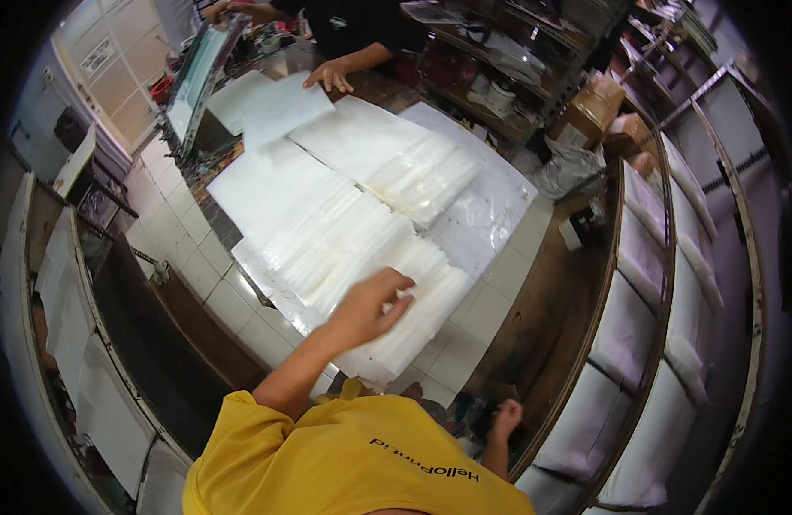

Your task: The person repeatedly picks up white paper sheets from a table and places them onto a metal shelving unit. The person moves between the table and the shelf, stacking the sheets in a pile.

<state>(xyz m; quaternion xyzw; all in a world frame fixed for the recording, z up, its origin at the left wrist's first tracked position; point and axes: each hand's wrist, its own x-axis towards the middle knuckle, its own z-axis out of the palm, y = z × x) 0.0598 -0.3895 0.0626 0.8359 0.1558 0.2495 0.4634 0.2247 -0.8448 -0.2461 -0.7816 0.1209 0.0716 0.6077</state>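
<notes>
Thin white plastic sheets, perhaps bags, lie in a fanned, overlapping stack [327,236] on the table in front of me. My left hand [374,305] is over the near end of this stack, fingers bent, thumb apart from the forefinger, with nothing visible between them. Whether it presses on the sheets I cannot tell. A second fanned stack [426,176] lies beyond, to the right. My right hand [506,418] hangs low by my right side, away from the table. Its fingers are curled in, and what they hold, if anything, is hidden.
Across the table, a co-worker's hand [330,75] rests on a white sheet [289,107]. A framed screen [203,81] stands tilted at the far left. Racks with white sheets [623,318] flank me on both sides. Cardboard boxes [589,112] sit at the back right.
</notes>
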